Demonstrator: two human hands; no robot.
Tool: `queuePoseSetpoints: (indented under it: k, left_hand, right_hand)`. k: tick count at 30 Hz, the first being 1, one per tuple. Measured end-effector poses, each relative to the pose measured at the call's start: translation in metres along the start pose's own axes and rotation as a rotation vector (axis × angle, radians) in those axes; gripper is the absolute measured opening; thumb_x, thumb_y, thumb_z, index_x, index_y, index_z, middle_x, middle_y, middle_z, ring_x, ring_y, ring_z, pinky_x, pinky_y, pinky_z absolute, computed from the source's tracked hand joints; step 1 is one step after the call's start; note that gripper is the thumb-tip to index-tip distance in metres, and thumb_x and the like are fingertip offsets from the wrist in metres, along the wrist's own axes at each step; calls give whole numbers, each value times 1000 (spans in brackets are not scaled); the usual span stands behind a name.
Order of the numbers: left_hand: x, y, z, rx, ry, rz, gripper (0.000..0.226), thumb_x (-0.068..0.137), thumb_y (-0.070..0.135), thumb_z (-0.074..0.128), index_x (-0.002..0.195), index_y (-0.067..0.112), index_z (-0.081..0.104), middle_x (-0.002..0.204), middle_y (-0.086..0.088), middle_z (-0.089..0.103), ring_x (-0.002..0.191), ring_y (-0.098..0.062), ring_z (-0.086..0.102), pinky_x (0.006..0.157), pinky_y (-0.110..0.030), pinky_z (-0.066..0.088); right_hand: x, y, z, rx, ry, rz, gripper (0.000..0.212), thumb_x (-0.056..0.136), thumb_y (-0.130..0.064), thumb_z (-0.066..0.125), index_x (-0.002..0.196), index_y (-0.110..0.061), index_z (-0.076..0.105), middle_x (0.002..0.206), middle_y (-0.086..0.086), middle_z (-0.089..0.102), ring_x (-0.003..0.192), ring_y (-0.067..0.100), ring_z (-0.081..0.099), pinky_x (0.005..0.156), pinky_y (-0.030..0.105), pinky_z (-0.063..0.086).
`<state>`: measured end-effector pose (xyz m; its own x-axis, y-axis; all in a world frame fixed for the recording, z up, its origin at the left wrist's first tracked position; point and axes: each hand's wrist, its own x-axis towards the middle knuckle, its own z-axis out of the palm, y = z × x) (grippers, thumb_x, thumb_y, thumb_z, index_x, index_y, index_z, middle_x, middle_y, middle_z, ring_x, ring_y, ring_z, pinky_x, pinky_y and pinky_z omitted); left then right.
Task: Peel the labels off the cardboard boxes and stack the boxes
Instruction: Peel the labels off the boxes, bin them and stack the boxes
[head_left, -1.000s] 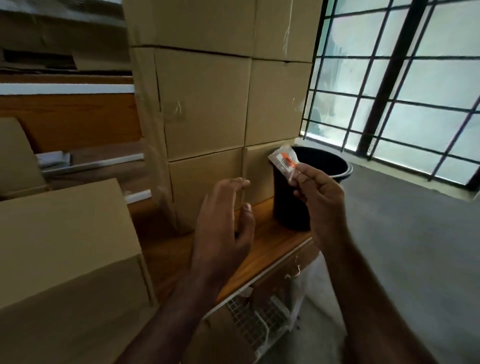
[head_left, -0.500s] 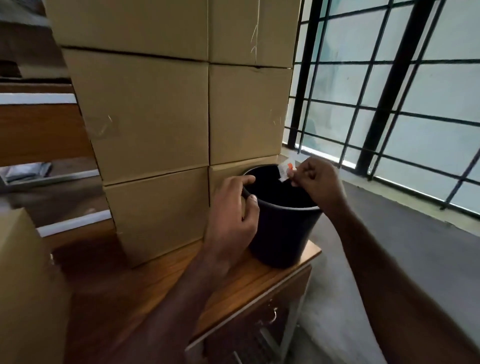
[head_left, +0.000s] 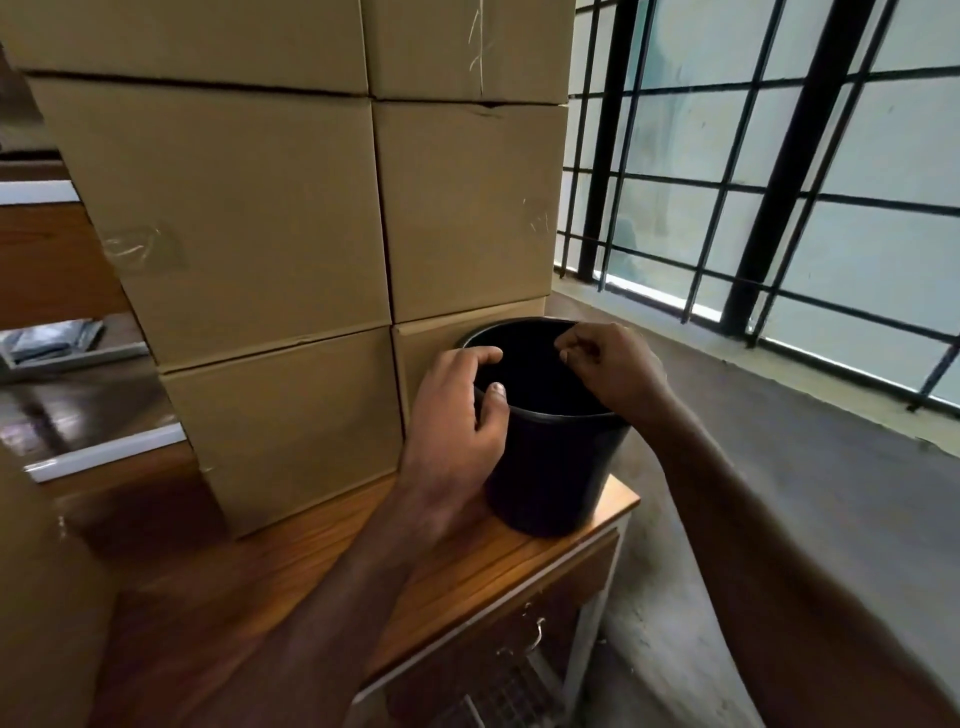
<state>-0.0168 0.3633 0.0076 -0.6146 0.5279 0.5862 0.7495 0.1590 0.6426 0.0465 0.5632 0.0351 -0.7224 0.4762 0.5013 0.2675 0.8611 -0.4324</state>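
Observation:
Plain brown cardboard boxes (head_left: 234, 208) stand stacked in two columns on a wooden desk (head_left: 363, 561). A black bin (head_left: 556, 467) sits at the desk's right corner, right against the lowest right box. My left hand (head_left: 452, 415) grips the bin's near-left rim, fingers curled over the edge. Over the bin's opening, at its far right rim, hovers my right hand (head_left: 613, 369) with fingertips pinched together. No label shows between them, and the inside of the bin is too dark to see.
Another cardboard box (head_left: 41, 597) fills the near left corner. A barred window (head_left: 753, 182) and a grey concrete sill run along the right. Below the desk top is a drawer with a metal handle (head_left: 535, 631). Wooden shelving lies behind at left.
Both hands moved to the bin. The left hand took hold of the rim. The white and orange label that the right hand pinched is no longer in sight.

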Motion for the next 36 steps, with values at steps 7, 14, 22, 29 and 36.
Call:
queuePoseSetpoints:
  k: [7, 14, 22, 29, 36]
  left_hand:
    - [-9, -2, -11, 10, -14, -42, 36, 98, 24, 53, 134, 28, 51, 130, 14, 49, 118, 2, 46, 88, -6, 35]
    - [-32, -2, -62, 94, 111, -61, 32, 97, 19, 55, 130, 21, 55, 125, 11, 52, 115, 4, 45, 95, -8, 33]
    - [-85, -3, -159, 294, 180, -173, 35, 98, 26, 53, 133, 24, 52, 132, 9, 54, 123, -2, 45, 101, -22, 40]
    - [-154, -12, -269, 359, 340, -253, 31, 98, 30, 51, 129, 30, 54, 128, 12, 55, 121, -4, 48, 100, -25, 45]
    - [-242, -59, -391, 767, 481, -439, 36, 92, 40, 43, 121, 26, 60, 137, -3, 53, 137, -26, 36, 113, -51, 30]
  right_hand:
    - [-17, -25, 2, 144, 97, -89, 12, 87, -17, 68, 92, -26, 73, 82, -12, 68, 73, 1, 61, 61, 2, 37]
    - [-47, -90, 21, 338, 108, -277, 6, 89, -16, 68, 92, -18, 73, 84, -9, 69, 77, 1, 63, 68, 13, 48]
    - [-81, -183, 83, 599, -99, -382, 7, 92, -19, 64, 96, -21, 70, 88, -12, 65, 83, 1, 61, 68, 12, 46]
    - [-155, -301, 136, 726, -153, -511, 22, 91, -10, 64, 105, -26, 62, 96, -21, 56, 91, -7, 58, 78, 10, 48]
    - [-234, -401, 174, 765, -152, -223, 50, 92, -51, 48, 134, -26, 48, 136, -9, 40, 125, 14, 43, 95, 23, 44]
